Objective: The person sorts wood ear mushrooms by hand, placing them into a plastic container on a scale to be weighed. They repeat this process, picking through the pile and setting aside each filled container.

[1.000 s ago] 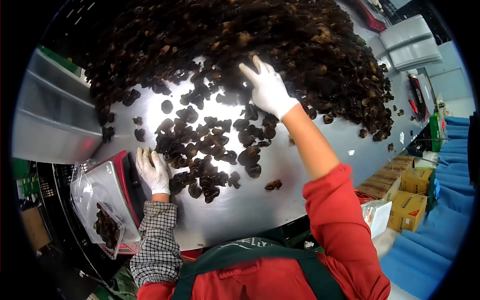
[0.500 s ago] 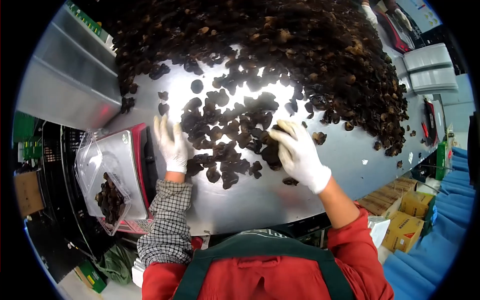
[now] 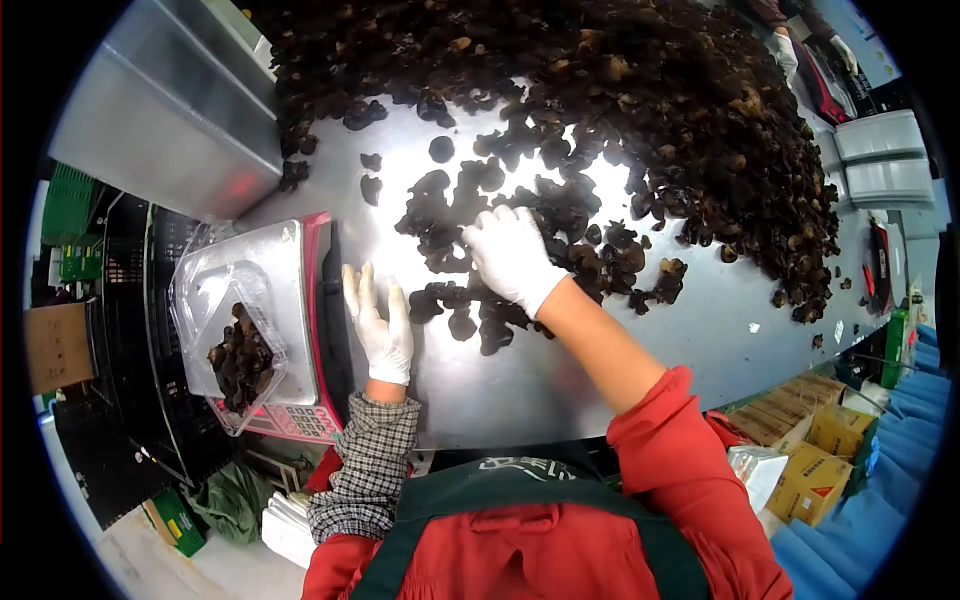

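White gloves cover both my hands. My left hand (image 3: 382, 330) is over the metal table (image 3: 480, 400), fingers spread and holding nothing, left of the loose dark fungus pieces (image 3: 437, 240). My right hand (image 3: 513, 258) is on the middle of these pieces, its fingers curled down; what lies under the fingertips is hidden. A large heap of the same dark pieces (image 3: 640, 90) covers the far side of the table. To the left, a clear plastic box (image 3: 275, 345) holding some dark pieces rests on a red-edged scale (image 3: 318, 300).
A metal bin (image 3: 170, 120) stands at the upper left. Stacked clear trays (image 3: 885, 160) and another scale (image 3: 880, 265) are at the right. Gloved hands of another person (image 3: 786, 58) show at the top right. Cardboard boxes (image 3: 808, 480) sit below the table's right side.
My right hand has moved left, from the right edge of the loose pieces onto their middle. My left hand stays open beside them. The whole view has shifted slightly.
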The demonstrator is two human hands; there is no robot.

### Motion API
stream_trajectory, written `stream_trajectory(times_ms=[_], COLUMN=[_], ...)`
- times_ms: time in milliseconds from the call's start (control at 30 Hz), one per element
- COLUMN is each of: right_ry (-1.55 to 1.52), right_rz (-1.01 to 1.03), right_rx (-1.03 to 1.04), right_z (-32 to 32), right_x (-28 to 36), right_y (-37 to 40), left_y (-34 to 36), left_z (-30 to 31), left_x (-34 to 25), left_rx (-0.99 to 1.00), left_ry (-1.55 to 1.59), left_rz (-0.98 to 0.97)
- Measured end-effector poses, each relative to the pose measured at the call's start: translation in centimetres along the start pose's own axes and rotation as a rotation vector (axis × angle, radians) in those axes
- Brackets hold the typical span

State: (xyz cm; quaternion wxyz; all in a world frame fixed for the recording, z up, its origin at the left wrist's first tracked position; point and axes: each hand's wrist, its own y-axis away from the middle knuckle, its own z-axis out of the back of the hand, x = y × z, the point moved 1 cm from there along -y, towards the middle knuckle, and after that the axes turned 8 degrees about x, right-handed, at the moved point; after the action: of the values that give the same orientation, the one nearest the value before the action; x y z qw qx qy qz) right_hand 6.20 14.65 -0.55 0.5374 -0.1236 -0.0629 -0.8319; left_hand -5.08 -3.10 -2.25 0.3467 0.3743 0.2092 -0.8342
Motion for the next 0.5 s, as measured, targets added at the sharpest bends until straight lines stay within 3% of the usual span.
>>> stream_trajectory(times_ms=[100,167,267,333,367,400,433,500], right_ry=[-0.279,-0.862,-0.993,-0.837,-0.842,-0.852,-0.745,-0.277], right_rz=[0.007,-0.119,-0.377,-0.431,-0.635,-0.613,-0.747,-0.631], right_rx=[-0.114,-0.251,-0.131,0.007,0.157,0.176,0.384,0.273], right_z=[0.3,1.9,10.2,12.6,14.0,13.3,14.8,13.1], right_x=[-0.9,-1.5,-1.9,-4.2,-4.6,-6.0,-5.9,-7.5], right_y=[1.2,2.8,10.9,19.3,23.1,27.9,30.2,34.0], left_y=[0.6,0.0,-1.7,-3.3,-4.2,-5.3,-6.2,-8.2], left_z=[0.8,0.8,0.6,-0.3,-0.7,-1.4,-1.7,-3.1], left_x=[0.2,0.1,-1.7,-2.4,-2.4,-2.3,-3.3,-3.7], left_rx=[-0.012,-0.032,-0.028,-0.018,-0.001,0.050,0.087,0.090], left_ry=[0.040,0.135,0.063,0.068,0.027,0.009,-0.038,-0.186], left_rz=[-0.029,-0.056,-0.117,-0.167,-0.186,-0.208,-0.239,-0.287])
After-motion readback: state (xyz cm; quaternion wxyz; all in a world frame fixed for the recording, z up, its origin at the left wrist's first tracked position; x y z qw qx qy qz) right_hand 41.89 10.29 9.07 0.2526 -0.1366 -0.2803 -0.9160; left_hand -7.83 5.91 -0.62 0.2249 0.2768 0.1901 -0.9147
